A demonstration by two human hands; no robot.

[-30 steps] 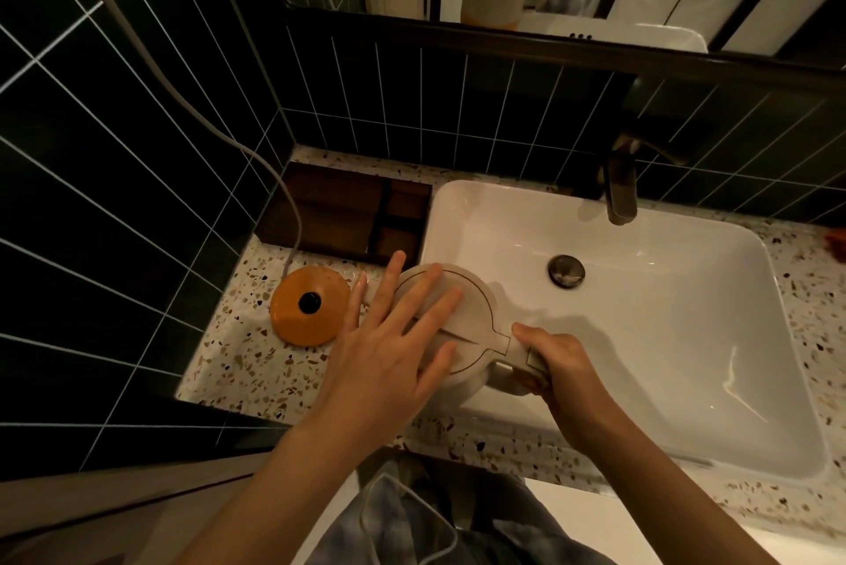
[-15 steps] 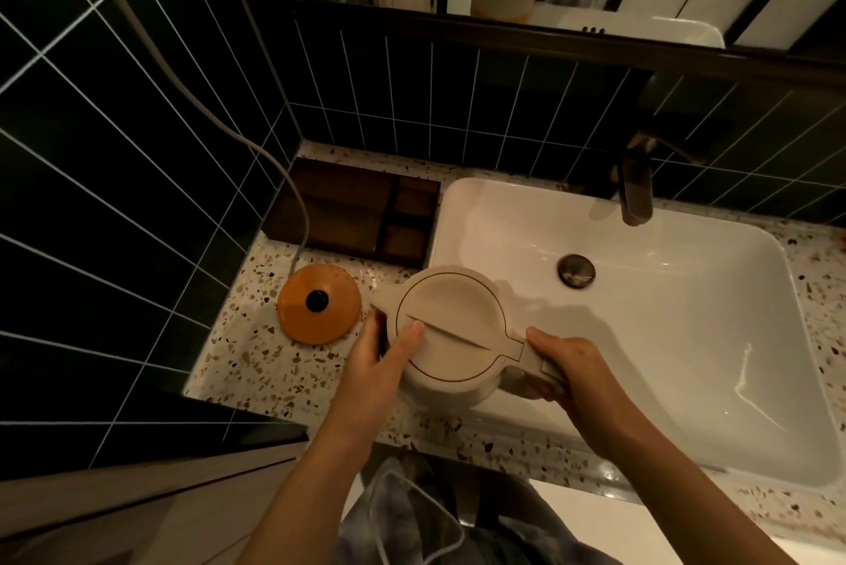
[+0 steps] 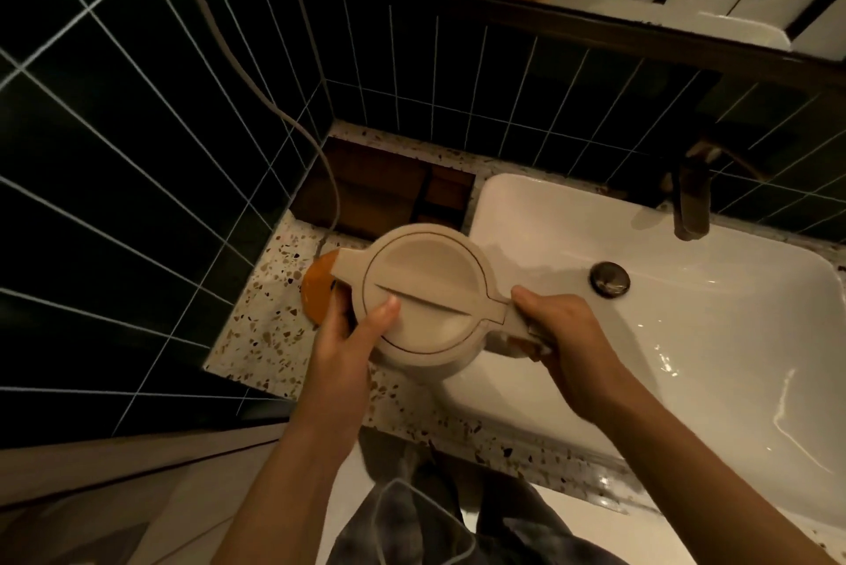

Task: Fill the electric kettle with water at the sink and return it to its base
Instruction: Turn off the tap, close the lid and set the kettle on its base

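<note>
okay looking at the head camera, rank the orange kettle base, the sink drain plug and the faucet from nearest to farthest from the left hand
1. Orange kettle base: on the counter just left of the left hand, partly hidden under the kettle.
2. Drain plug: in the sink basin, off to the right, past the kettle.
3. Faucet: at the sink's back edge, far right, farthest.

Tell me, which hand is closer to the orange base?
The left hand. It holds the kettle by its side right above the orange base's edge. The right hand grips the kettle's handle on the far side, over the sink.
</note>
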